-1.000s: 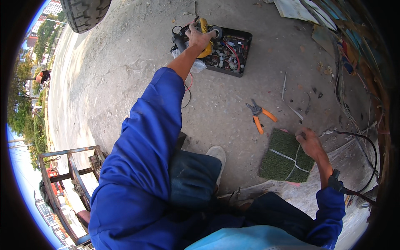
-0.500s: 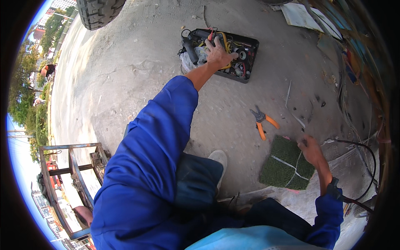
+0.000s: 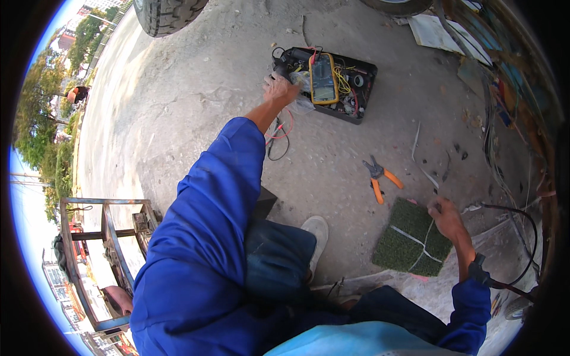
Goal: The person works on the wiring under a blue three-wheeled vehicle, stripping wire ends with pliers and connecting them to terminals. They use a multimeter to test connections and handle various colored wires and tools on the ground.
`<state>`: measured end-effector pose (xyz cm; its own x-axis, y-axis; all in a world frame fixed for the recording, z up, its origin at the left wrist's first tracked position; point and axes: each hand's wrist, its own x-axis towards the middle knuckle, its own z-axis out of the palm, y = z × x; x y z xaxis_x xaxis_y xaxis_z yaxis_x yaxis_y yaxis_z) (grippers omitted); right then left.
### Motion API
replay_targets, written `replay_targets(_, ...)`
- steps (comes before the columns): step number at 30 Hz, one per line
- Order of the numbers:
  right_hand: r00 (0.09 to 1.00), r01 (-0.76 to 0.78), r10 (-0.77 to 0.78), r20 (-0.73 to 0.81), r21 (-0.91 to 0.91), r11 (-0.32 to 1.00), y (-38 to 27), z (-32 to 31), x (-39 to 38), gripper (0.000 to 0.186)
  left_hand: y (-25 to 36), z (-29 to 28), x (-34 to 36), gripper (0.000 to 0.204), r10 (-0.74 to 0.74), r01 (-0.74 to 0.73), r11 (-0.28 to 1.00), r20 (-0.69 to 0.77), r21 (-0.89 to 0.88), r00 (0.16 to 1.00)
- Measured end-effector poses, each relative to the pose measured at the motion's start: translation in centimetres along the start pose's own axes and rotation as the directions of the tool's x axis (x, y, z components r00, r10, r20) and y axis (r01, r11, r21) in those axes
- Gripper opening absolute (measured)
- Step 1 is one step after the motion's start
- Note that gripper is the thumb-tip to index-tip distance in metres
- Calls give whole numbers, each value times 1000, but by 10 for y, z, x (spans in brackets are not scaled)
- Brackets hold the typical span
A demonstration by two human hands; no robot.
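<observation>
My left hand [image 3: 280, 89] is at the left end of a black tray [image 3: 338, 116], against a dark tool handle [image 3: 283, 66] and a clear plastic bag [image 3: 304, 103]. Its fingers are curled, and what they hold is hidden. A yellow multimeter [image 3: 323, 78] lies face up on the tray's contents. Below my left wrist, red and black test leads [image 3: 278, 142] hang in loops. My right hand [image 3: 446, 217] rests with curled fingers at the upper right corner of a green turf-like pad [image 3: 395, 246] bound with white straps. I cannot make out anything in those fingers.
Orange-handled pliers [image 3: 380, 178] lie on the ground above the pad. A black cable [image 3: 522, 207] curves at right. Tyres [image 3: 172, 15] stand at the top, a metal frame [image 3: 107, 233] at lower left. Behind my left sleeve shows a dark box-like object [image 3: 265, 203].
My left hand has moved left from the middle of the tray to its left end. The multimeter now shows face up, and the test leads hang below the wrist. My right hand stays at the pad.
</observation>
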<state>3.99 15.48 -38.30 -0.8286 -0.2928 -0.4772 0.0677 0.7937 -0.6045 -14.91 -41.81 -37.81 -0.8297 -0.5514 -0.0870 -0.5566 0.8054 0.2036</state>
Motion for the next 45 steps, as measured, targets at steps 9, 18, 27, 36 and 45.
replay_targets(9, 1000, 4, -4, 2, -11, 1000, -6, 0, 1, 17, 2, 29, 9, 81, 7, 7, 986, 85, -164, 996)
replay_targets(18, 999, -15, 16, 33, -22, 1000, 3, 6, 6, 17, 33, 54, -26, 73, 193, -194, 936, -31, -292, 981)
replay_targets(27, 999, -27, 29, 44, -39, 999, -12, 4, 13, 16, 38, 57, -52, 69, 413, -425, 801, -127, -422, 902)
replay_targets(36, 997, 72, -71, 29, -17, 997, -13, 10, 28, 14, 33, 55, -68, 68, 566, -541, 803, 37, -251, 824)
replay_targets(45, 998, -23, 29, 58, -92, 996, -34, 5, 21, 18, 44, 39, -84, 78, 643, -734, 473, 379, 487, 666)
